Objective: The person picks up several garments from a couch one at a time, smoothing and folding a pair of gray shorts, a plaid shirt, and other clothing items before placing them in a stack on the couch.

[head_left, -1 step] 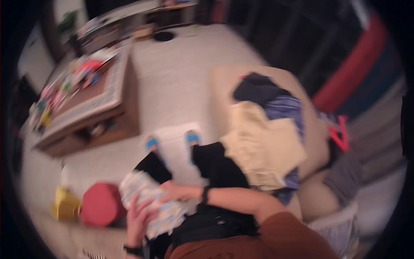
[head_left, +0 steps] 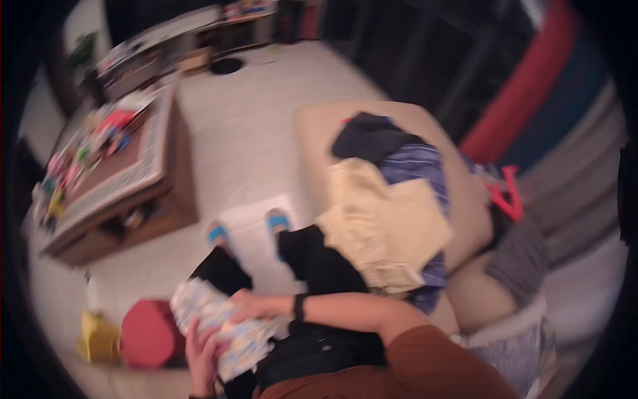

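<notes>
A pale cloth (head_left: pixel 199 300) with a small blue and orange pattern lies bunched across my black-trousered lap. It looks like a garment, but blur hides its kind. At its near left edge, my left hand (head_left: pixel 205 351) grips the cloth with its fingers slightly apart on top. My right hand (head_left: pixel 256 306) reaches in from the right, its fingers closed on the cloth's upper middle; the fingertips are blurred. To the right, a pale yellow garment (head_left: pixel 379 223) is spread over a blue striped garment (head_left: pixel 420 173), with a dark garment (head_left: pixel 372 138) behind them.
The garments rest on a beige padded ottoman (head_left: pixel 319 126). A wooden coffee table (head_left: pixel 176 169) heaped with colourful items stands at left. Near my left are a red stool (head_left: pixel 151 332) and a yellow stool-like object (head_left: pixel 98 338). A grey cloth (head_left: pixel 522 269) lies at right.
The whole view has shifted slightly, so the ottoman and coffee table appear further left. Both hands stay on the patterned cloth, with little movement against it.
</notes>
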Demonstrator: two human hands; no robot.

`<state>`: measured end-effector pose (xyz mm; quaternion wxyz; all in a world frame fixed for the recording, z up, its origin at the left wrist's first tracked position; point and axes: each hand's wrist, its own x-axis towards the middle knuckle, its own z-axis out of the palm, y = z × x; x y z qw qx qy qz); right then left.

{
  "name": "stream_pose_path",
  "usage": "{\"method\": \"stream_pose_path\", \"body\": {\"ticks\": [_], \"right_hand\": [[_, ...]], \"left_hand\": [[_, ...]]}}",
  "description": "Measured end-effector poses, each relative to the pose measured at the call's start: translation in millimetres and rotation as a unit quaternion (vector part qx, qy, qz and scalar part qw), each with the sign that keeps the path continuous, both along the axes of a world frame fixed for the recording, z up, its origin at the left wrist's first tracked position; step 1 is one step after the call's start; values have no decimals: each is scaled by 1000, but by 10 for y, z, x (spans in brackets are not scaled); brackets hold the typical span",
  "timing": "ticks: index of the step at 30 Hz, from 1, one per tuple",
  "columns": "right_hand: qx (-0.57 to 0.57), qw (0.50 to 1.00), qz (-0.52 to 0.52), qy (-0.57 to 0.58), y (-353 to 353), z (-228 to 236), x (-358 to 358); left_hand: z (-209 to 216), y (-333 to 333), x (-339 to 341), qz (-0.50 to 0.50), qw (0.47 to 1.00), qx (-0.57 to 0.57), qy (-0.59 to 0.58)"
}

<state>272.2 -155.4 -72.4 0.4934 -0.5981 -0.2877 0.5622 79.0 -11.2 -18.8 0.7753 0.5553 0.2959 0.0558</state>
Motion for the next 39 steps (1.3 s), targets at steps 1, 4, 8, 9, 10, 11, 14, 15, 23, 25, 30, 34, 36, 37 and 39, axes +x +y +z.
{"method": "stream_pose_path", "body": {"ticks": [1, 4, 8, 9, 10, 11, 14, 15, 23, 25, 30, 34, 36, 37, 39], "right_hand": [[151, 988, -28, 22, 17, 59, -36], [130, 986, -89, -55, -106, 286, 11], [124, 963, -156, -184, -171, 415, -9], [128, 963, -152, -180, -147, 483, -21], [135, 960, -162, -186, -174, 702, 10], [150, 957, -162, -188, -170, 900, 3], [218, 946, -194, -140, -560, 1158, 183], [215, 951, -202, -86, -689, 1246, 245], [208, 956, -188, 88, -1094, 1463, 431], [205, 955, -198, 80, -1148, 1425, 455], [133, 958, -248, -51, -1243, 1422, 357], [116, 930, -173, -303, -1236, 1407, 267], [1, 912, -155, -380, -1210, 1469, 237], [-113, 875, -134, -451, -1209, 1488, 236], [-80, 818, -181, -540, -1212, 1402, 225]], "left_hand": [[-156, 131, -144, -49, 998, 46, 17], [-112, 82, -133, -51, 996, 65, 39], [-64, -21, 64, 0, 991, 133, 24], [-9, -74, 182, 23, 973, 230, -5], [21, -113, 233, 52, 943, 328, -28], [-195, 56, 274, 18, 959, 282, -28], [353, -185, 595, -24, 996, -50, -67], [431, -194, 716, -61, 998, -32, 2], [384, -455, 803, -59, 918, -390, -39], [470, -580, 807, -146, 910, -383, -62], [675, -680, 868, -26, 986, 78, -144], [921, -697, 850, -64, 916, 365, -155], [788, -630, 799, -64, 899, 411, -141], [758, -608, 794, -64, 879, 455, -128], [769, -580, 806, -41, 876, 470, -105]]}}
